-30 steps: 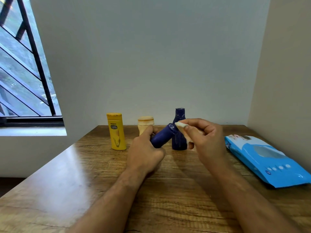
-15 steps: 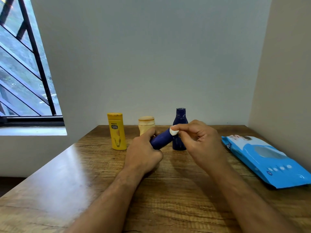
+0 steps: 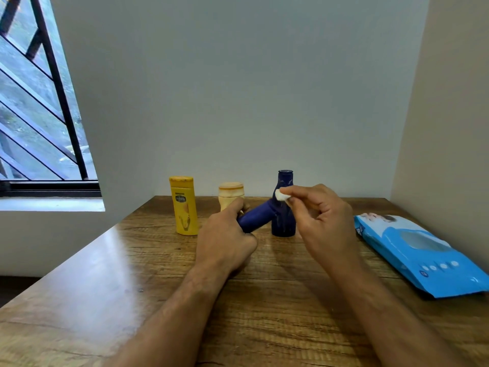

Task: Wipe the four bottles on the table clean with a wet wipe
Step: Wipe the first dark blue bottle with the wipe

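From the head camera we look down at a wooden table [image 3: 105, 274] set against a pale wall. Our left hand [image 3: 225, 242] curls round a dark blue bottle [image 3: 255, 217], holding it tilted above the tabletop with its upper end pointing up and to the right. Our right hand [image 3: 320, 221] pinches a small wad of white wet wipe [image 3: 281, 194] between thumb and forefinger, just beside that upper end; we cannot tell for sure whether wipe and bottle touch.

Three more bottles stand upright near the table's far edge. On the left is a yellow bottle [image 3: 184, 206] with a label and a yellow cap. Beside it, partly behind our left hand, stands a short tan bottle [image 3: 230, 193] with a wide cap. To the right is a second dark blue bottle [image 3: 283, 221], narrow at the neck, partly hidden by the tilted one. All are opaque, so whatever they hold is hidden from us.

A blue pack of wipes [image 3: 423, 254] lies flat on the right, well apart from the bottles.
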{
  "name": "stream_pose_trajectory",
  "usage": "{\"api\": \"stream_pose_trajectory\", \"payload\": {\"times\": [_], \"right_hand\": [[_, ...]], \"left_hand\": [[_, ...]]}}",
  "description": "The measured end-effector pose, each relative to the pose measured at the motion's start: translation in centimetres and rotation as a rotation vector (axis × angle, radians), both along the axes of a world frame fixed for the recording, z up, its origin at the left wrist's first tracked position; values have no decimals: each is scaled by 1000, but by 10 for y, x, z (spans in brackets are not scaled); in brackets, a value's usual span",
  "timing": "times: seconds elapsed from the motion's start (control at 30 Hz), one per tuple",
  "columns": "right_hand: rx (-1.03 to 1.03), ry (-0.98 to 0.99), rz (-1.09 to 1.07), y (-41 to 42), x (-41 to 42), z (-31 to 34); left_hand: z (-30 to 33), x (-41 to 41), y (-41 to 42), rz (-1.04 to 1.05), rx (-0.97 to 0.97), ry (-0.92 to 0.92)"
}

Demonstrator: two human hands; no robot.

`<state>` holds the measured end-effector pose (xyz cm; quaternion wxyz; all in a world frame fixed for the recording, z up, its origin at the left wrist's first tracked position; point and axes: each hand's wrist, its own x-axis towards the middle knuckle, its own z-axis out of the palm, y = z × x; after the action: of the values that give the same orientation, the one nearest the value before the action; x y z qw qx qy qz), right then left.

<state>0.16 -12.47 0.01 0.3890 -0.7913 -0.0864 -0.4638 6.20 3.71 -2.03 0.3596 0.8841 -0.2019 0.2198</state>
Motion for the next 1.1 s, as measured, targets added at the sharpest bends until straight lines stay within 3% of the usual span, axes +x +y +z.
{"api": "stream_pose_trajectory", "payload": {"times": [0.17,0.3,0.43,0.57,0.73,0.83,1.1], "right_hand": [[-93,117,31,1,2,-3],[4,4,67,-4,0,1],[12,30,169,3,-2,0],[79,3,53,0,-1,2],[143,91,132,5,-3,0],[161,146,172,8,-2,-2],[93,55,106,10,-1,-3]], "left_hand": [[-1,2,2,-35,0,-15],[-3,3,0,-133,-121,4],[-4,4,-1,-256,-284,166],[-1,-2,-5,-410,-495,320],[-4,-2,-6,-615,-519,435],[-5,-3,-8,-648,-526,443],[-10,0,-10,-690,-505,299]]}}
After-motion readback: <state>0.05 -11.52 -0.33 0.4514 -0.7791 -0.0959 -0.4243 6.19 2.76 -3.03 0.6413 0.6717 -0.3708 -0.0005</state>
